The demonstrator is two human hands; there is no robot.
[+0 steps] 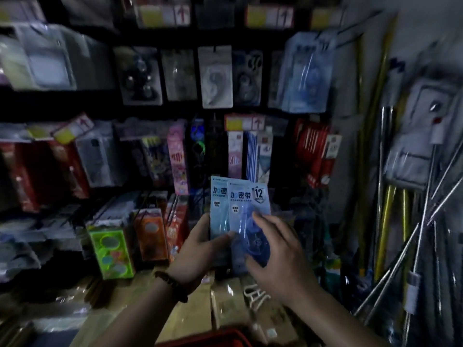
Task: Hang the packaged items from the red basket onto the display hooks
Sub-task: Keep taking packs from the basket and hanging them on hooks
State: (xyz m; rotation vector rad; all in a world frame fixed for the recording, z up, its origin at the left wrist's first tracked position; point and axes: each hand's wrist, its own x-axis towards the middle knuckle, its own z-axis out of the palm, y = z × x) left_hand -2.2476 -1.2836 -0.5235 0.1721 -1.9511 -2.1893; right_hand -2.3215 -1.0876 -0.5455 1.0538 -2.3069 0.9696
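Left hand: I'm watching the left hand gripping the rear blue pack by its lower left edge, thumb lying across the front and fingers tucked behind.
Right hand: the right hand is curling round the front blue pack, index finger at the top of the clear blister and thumb pressing beneath it.
Packs: I'm seeing 2 of them standing upright in front of the shelves, the front one overlapping the right side of the rear one and showing a big 12 in its top corner.
Bracelet: a dark bead bracelet is sitting on the left wrist.
Red basket: only the red basket rim is peeking in at the bottom edge, below both forearms.
Display: rows of hanging packs are filling the wall ahead; a matching blue pack is hanging at the upper right, beside a white earphone pack.
Hooks: too blurred for me to pick out.
Lower shelf: a green box and an orange box are standing left of the hands.
Below hands: cardboard cartons are lying under the packs.
Right side: metal rods are leaning against the wall.
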